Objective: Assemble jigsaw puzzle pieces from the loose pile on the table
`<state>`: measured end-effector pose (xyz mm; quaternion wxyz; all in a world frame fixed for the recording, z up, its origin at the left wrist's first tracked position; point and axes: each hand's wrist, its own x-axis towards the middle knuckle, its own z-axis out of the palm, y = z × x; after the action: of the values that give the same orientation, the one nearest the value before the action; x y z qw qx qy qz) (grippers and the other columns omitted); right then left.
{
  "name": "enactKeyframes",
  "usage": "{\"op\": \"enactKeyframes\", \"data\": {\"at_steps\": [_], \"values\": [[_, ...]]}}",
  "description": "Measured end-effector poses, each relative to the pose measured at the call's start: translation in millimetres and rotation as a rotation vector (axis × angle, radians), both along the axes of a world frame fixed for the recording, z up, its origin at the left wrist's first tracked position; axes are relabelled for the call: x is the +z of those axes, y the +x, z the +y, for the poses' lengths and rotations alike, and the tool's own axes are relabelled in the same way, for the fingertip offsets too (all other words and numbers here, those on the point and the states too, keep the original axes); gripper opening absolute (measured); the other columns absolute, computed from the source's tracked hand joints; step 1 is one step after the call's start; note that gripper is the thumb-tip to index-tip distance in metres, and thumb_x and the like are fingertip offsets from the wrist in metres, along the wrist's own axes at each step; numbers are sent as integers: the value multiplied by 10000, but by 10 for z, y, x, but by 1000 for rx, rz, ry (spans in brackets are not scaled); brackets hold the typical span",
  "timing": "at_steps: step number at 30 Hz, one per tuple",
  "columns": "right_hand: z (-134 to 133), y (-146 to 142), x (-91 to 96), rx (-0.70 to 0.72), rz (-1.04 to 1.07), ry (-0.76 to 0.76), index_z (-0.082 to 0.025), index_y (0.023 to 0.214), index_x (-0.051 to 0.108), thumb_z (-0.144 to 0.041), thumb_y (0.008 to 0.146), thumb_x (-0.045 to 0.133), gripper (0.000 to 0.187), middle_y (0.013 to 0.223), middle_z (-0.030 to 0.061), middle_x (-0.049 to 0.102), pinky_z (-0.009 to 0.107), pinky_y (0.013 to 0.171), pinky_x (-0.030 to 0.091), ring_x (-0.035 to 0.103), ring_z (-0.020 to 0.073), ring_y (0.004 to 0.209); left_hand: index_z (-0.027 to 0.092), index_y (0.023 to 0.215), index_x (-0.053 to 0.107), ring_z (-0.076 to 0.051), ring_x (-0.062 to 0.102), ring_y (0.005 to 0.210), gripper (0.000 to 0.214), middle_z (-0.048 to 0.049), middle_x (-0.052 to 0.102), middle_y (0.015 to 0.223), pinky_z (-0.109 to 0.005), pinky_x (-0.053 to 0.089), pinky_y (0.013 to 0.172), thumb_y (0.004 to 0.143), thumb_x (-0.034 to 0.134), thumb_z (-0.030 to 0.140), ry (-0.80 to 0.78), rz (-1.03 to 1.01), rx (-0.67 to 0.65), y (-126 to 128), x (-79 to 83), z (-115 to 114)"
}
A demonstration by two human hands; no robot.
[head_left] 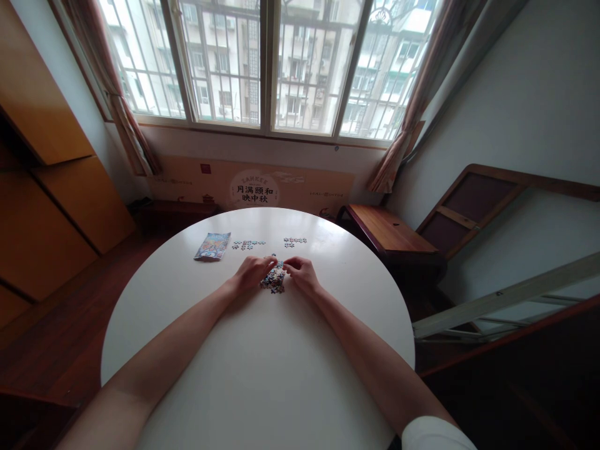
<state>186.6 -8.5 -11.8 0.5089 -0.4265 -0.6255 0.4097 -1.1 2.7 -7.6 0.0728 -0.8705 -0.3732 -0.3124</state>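
Observation:
A small heap of jigsaw puzzle pieces [274, 282] lies on the white round table [262, 362], between my hands. My left hand [254, 270] is at the heap's left side, its thumb and fingers pinched together over the pieces; what is between them is too small to make out. On the other side, my right hand [302, 271] has its fingertips closed at a jigsaw puzzle piece near the heap's upper edge. Beyond the hands lie two groups of set-out pieces, a left group [246, 244] and a right group [295, 242].
A colourful printed packet [212, 246] lies on the table left of the set-out pieces. A wooden bench [391, 228] stands beyond the table at the right. Behind the table, a printed cardboard panel [309, 184] leans under the barred window [309, 69].

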Motion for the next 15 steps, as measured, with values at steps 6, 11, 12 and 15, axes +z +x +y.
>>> {"op": "enactKeyframes", "data": {"at_steps": [6,11,12,15], "values": [[7,-2,-16,-28,-49,22,-147,733,646,-325,682,622,187,641,28,649,253,556,465,578,133,551,206,936,633,-107,543,488,304,-3,604,547,-190,276,483,914,372,359,-9,36,28,2,0,6],[8,0,-14,-20,-49,22,-146,743,642,-332,683,616,197,637,26,649,255,560,472,581,132,549,203,954,631,-112,550,498,319,-7,611,556,-191,287,485,914,362,369,-29,50,43,9,14,-4],[8,0,-13,-20,-49,23,-146,745,643,-335,684,616,200,639,27,650,253,557,473,581,132,549,201,955,631,-115,550,499,322,-8,610,554,-193,288,486,915,360,371,-32,53,47,11,17,-6],[10,3,-7,-19,-49,21,-147,745,642,-336,686,617,200,638,28,647,247,543,469,578,129,544,198,954,631,-119,554,508,331,-10,609,552,-195,295,491,914,357,379,-52,52,54,14,23,-10]]}}
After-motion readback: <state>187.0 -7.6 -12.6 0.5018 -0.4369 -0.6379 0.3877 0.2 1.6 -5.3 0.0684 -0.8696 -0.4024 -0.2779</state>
